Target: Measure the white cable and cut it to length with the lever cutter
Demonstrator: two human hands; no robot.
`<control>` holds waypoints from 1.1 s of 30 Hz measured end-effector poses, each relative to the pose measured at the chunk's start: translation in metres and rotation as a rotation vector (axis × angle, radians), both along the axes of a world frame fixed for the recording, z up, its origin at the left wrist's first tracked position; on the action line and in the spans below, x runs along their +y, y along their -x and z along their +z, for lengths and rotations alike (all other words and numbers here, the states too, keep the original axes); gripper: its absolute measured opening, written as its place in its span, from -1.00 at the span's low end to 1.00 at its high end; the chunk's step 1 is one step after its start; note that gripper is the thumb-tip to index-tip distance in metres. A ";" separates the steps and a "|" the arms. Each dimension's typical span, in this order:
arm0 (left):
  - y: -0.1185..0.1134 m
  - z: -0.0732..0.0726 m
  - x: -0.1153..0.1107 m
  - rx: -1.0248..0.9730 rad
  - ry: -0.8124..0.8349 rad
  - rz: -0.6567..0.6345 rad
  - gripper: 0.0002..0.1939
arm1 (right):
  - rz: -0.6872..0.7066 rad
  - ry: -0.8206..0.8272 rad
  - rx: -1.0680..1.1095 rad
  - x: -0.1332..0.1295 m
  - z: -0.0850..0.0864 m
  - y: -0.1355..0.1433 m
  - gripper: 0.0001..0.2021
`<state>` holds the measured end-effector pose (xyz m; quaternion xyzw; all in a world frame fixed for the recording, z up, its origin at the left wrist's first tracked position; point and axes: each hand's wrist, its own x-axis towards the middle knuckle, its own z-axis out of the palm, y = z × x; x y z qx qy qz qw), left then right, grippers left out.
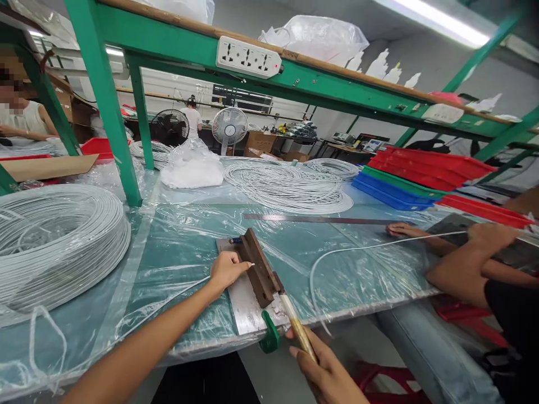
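Note:
A brown metal cutting tool [260, 268] sits on a metal plate [244, 314] at the table's front edge, beside a green clamp [270, 333]. My left hand [227, 269] is closed on a thin white cable [185, 290], whose short end shows past the fingertips against the tool's left side. The cable trails back to the left under my forearm. In my right hand [318, 359] is the tool's long handle [300, 331], with the fingers wrapped round it below the table edge.
A large cable coil [63, 241] lies on the left, more coils [290, 185] behind. A steel ruler [315, 219] crosses the table. At the right, another person's hands [490, 238] hold a white cable near stacked trays [421, 174]. A green post [107, 112] stands at left.

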<state>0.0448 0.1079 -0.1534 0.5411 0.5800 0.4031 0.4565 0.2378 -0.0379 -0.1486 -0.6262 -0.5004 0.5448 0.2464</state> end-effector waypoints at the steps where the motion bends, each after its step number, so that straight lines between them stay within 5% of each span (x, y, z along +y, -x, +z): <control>1: 0.003 0.003 -0.002 -0.035 -0.011 -0.017 -0.52 | 0.009 0.026 0.029 -0.001 0.003 -0.002 -0.23; 3: 0.009 0.014 -0.007 -0.098 -0.039 -0.052 -0.48 | 0.004 0.067 0.070 0.001 0.027 -0.008 -0.15; 7: 0.022 0.046 -0.027 -0.240 -0.130 -0.095 -0.48 | -0.036 0.053 0.243 0.025 0.107 -0.019 -0.18; 11: 0.035 0.073 -0.058 -0.349 -0.160 -0.165 -0.57 | -0.051 -0.039 0.508 0.081 0.175 -0.010 -0.33; 14: 0.036 0.082 -0.080 -0.406 -0.105 -0.184 -0.58 | -0.028 -0.128 0.616 0.137 0.201 0.011 -0.25; 17: 0.030 0.079 -0.095 -0.467 -0.036 -0.173 -0.54 | 0.014 -0.237 0.687 0.195 0.206 0.036 -0.23; 23: 0.019 0.059 -0.103 -0.543 0.043 -0.187 -0.44 | 0.090 -0.282 0.519 0.285 0.186 0.075 -0.26; 29: 0.028 0.059 -0.102 -0.553 0.040 -0.113 -0.43 | 0.051 -0.273 0.402 0.318 0.170 0.098 -0.23; 33: 0.039 0.076 -0.103 -0.620 -0.002 -0.059 -0.47 | 0.055 -0.378 0.373 0.308 0.166 0.108 -0.36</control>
